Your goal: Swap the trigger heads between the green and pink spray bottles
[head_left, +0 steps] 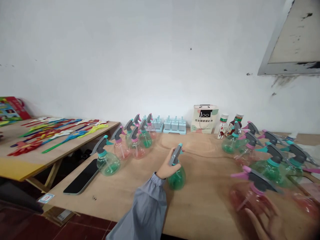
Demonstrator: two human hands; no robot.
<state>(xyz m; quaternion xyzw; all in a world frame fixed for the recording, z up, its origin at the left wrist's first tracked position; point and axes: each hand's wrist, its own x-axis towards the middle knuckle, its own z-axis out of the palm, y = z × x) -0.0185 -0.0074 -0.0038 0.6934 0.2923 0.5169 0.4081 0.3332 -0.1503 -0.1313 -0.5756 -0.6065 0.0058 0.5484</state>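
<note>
Your left hand (169, 166) is closed around the neck of the green spray bottle (176, 178), which stands on the wooden table (200, 203) with its grey head upright. Your right hand (268, 216), blurred, is at the pink spray bottle (255, 198), nearer you and to the right of the green one; whether it grips or merely touches, you cannot tell from here.

Left of the green bottle stands one cluster of spray bottles (137, 148), with the phone (82, 178) beyond its near end; to the right is a second cluster (271, 166). Behind the green bottle sit the pale blue tray (175, 125) and the paper bag (204, 120).

The work looks partway along: the heads you can make out are all on, the bottles sit on both sides, and which side counts as finished is unclear.
</note>
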